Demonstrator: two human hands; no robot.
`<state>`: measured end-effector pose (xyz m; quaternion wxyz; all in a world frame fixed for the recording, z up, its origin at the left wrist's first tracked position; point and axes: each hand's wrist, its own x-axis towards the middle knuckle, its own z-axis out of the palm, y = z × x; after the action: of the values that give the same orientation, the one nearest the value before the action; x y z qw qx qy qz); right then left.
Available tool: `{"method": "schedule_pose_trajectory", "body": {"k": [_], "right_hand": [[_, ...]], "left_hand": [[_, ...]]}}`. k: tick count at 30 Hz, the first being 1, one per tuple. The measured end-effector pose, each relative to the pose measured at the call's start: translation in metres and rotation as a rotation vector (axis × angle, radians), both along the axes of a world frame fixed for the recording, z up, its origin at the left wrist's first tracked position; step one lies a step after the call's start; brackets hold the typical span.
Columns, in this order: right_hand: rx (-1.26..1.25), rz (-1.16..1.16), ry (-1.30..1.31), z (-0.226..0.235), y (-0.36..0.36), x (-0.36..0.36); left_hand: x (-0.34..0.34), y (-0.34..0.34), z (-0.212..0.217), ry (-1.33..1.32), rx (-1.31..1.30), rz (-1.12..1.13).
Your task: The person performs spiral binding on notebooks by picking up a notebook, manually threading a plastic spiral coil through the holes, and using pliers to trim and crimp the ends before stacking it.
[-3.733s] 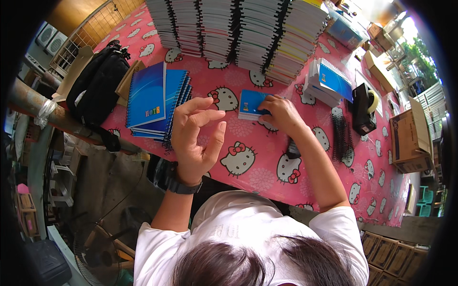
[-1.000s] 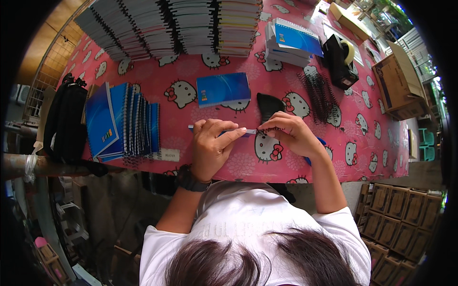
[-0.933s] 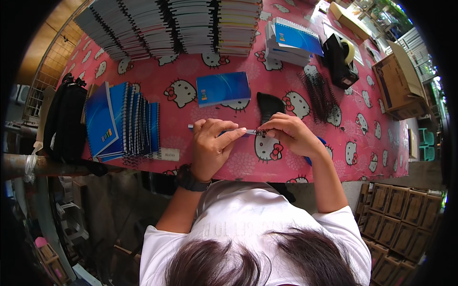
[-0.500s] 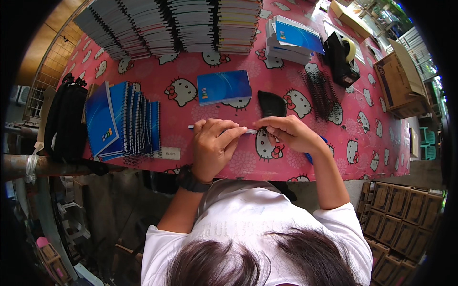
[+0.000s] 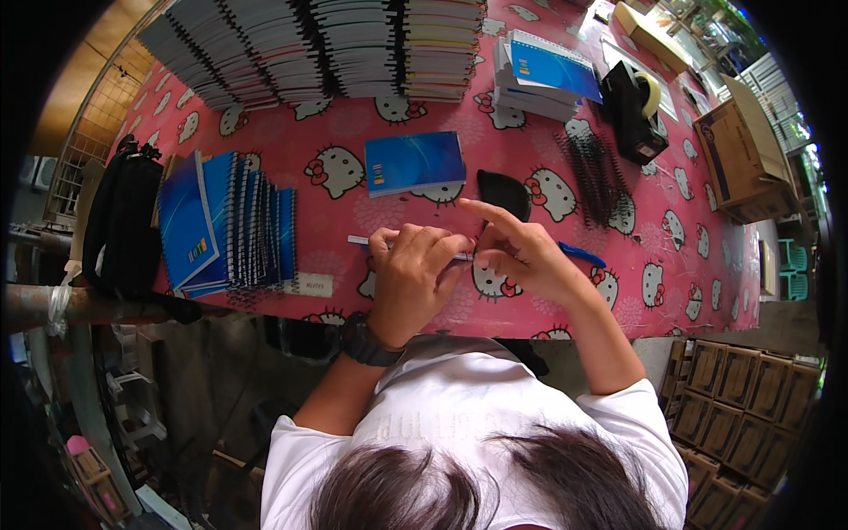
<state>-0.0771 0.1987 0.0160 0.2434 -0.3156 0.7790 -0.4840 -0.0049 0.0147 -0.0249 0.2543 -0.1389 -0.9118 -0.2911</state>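
Pinching a thin booklet [image 5: 357,239], turned almost edge-on, between the thumb and fingers of the left hand [image 5: 411,272] near the front of the table; covering most of it with the knuckles, so hiding any coil along its edge. Spreading the right hand [image 5: 521,250], index finger stretched out and well apart from the thumb, at the booklet's three o'clock end; leaving thumb contact there impossible to tell. Standing apparently partway along: having at nine o'clock a pile of blue notebooks [image 5: 252,225] with coils through the edges, seemingly done; facing a lone blue book [image 5: 415,163] just before twelve, with no coil in sight, and a stack of booklets [image 5: 556,71] at one, seemingly left to bind. Having loose black coils [image 5: 594,181] waiting unused at two o'clock. Showing small multicoloured block letters on the blue covers; displaying dark print on a white label [image 5: 314,284] between eight and nine, beside the pile; carrying print too small to make out on the carton [image 5: 746,168] between two and three; repeating a cartoon cat face across the pink tablecloth [image 5: 340,261].
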Motion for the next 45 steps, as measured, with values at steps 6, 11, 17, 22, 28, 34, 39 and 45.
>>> {"method": "schedule_pose_trajectory", "body": {"k": [6, 11, 17, 22, 28, 34, 39, 45], "right_hand": [[0.006, -0.146, 0.462, -0.017, 0.021, -0.040], [0.470, 0.073, 0.570, -0.027, 0.029, -0.053], [0.335, 0.006, 0.592, -0.047, 0.024, -0.053], [-0.071, -0.105, 0.097, -0.049, 0.042, -0.048], [-0.369, 0.100, -0.094, -0.023, 0.015, -0.006], [-0.195, -0.066, 0.144, -0.026, 0.010, -0.009], [-0.102, -0.112, 0.282, -0.029, 0.001, -0.021], [-0.029, -0.130, 0.171, -0.028, -0.010, -0.022]], "left_hand": [[-0.001, 0.002, 0.008, -0.037, -0.003, -0.012], [-0.003, -0.006, 0.000, -0.029, -0.053, -0.055], [-0.004, -0.002, 0.002, 0.002, -0.027, -0.041], [-0.003, -0.015, -0.004, 0.025, -0.159, -0.054], [-0.004, -0.036, -0.005, -0.073, -0.069, -0.018], [-0.001, -0.033, -0.006, -0.045, 0.006, -0.060], [0.002, -0.033, -0.003, -0.095, 0.073, -0.021], [0.000, -0.038, -0.005, 0.005, 0.056, 0.054]]}}
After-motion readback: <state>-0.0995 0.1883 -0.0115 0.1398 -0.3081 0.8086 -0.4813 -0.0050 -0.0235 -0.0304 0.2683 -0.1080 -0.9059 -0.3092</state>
